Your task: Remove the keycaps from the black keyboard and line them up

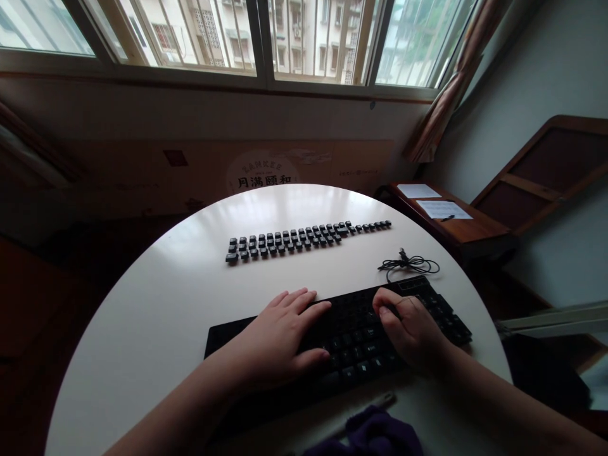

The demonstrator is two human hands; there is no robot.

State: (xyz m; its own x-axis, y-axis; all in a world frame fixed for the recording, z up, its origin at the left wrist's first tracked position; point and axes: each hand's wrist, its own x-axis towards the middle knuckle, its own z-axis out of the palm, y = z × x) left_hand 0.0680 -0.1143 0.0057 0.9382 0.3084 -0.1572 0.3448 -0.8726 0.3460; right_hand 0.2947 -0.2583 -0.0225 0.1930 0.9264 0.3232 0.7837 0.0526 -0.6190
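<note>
A black keyboard (361, 339) lies aslant on the round white table, with keys in its lower and right parts and a section at the upper left that looks bare. My left hand (280, 332) rests across its left half, fingers spread. Above the keyboard's right half, my right hand (411, 323) is closed, thumb against curled fingers; a small dark thing shows at the grip, too hidden to name. Beyond the keyboard, loose black keycaps (285, 242) stand in slanting rows. A coiled black USB cable (411, 263) lies behind the keyboard's right end.
Near the table's front edge are a crumpled purple cloth (375, 434) and a thin pale stick-like tool (387, 400), partly covered. The white table (156, 304) has a curved edge. A wooden side table (484, 225) with papers (444, 209) stands at right, below the window.
</note>
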